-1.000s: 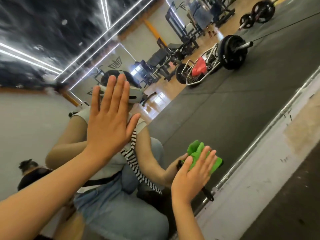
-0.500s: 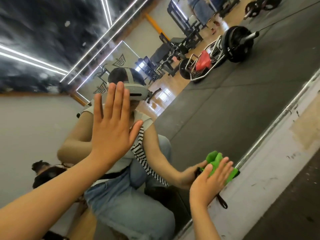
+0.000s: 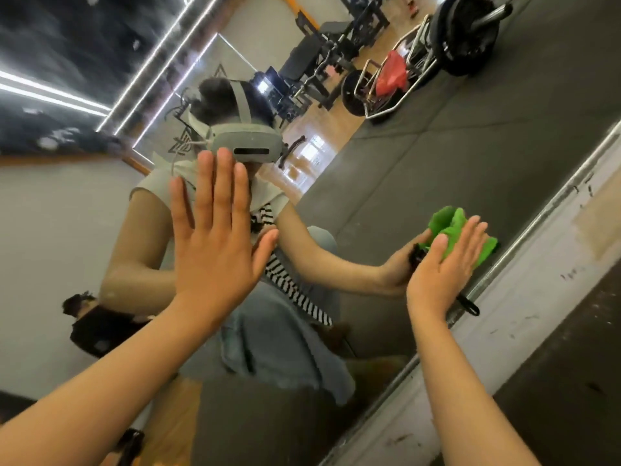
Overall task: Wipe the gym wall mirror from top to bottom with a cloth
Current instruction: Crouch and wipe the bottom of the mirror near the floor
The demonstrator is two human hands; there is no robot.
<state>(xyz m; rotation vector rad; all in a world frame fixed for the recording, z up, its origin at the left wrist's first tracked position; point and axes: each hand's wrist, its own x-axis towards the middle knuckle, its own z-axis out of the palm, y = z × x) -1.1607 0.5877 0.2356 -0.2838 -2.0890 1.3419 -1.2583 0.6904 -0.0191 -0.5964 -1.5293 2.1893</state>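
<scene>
The wall mirror (image 3: 420, 169) fills most of the head view and is tilted by my leaning head. My left hand (image 3: 215, 240) lies flat on the glass with straight, spread fingers. My right hand (image 3: 440, 267) presses a green cloth (image 3: 452, 227) against the mirror with straight fingers, close to the metal bottom edge (image 3: 524, 237). A black loop strap (image 3: 468, 306) hangs below that hand. The glass reflects my own crouching figure and both arms.
Below the mirror runs a scuffed white wall strip (image 3: 524, 317), then dark rubber floor (image 3: 578, 391). Reflected in the glass are a barbell with black plates (image 3: 467, 38), a metal rack with a red bag (image 3: 389, 75), gym machines, and another person (image 3: 90, 317) at lower left.
My right hand has slid the cloth down and right along the glass toward the bottom edge. My left hand stays flat on the mirror. My head has moved closer.
</scene>
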